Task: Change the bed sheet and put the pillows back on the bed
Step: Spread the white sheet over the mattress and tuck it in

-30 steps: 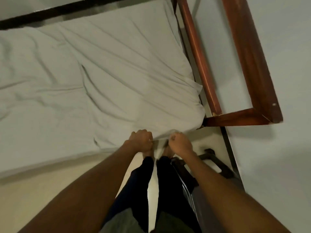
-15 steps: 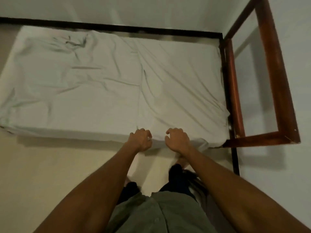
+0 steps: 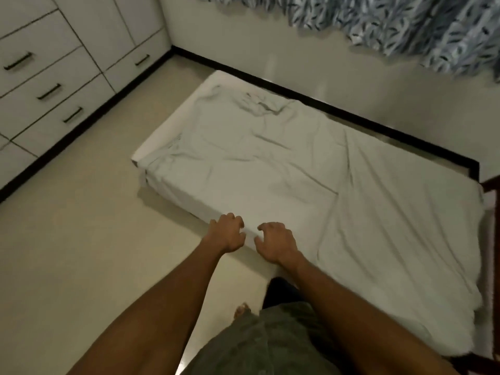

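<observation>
Lying just ahead of my hands, the sheet (image 3: 311, 185) covers the mattress (image 3: 159, 139), long axis running far-left to near-right. Left hand (image 3: 227, 235) and right hand (image 3: 276, 243) hover at its near edge, fingers (image 3: 235, 219) half-curled, gripping nothing; the uncovered end lies toward the left hand.

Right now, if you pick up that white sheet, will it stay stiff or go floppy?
Probably floppy: the sheet is full of soft creases and drapes over the mattress edge. It looks thin, so likely light for its size. Pushed, it would probably bunch up, as at the rumpled far end.
</observation>
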